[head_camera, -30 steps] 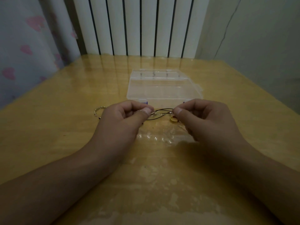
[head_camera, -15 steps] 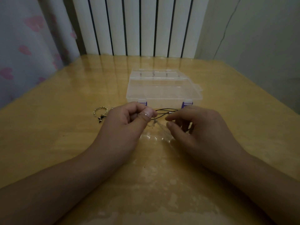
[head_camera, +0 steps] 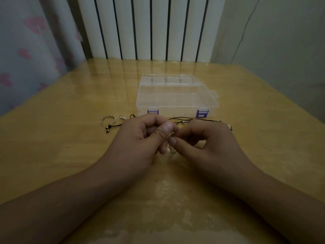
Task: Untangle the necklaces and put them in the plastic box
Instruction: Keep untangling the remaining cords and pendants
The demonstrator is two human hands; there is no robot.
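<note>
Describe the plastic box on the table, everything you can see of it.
The clear, flat rectangular plastic box lies on the yellow wooden table, just beyond both hands and apart from them. Its lid looks shut, with two purple latches on the near edge. Faint dividers show through the far part; nothing can be made out inside. Thin black cords run along the table just in front of it; whether they touch it is unclear.

Hands (head_camera: 173,138) pinching necklaces (head_camera: 190,120) nr plastic box (head_camera: 175,95)
</note>
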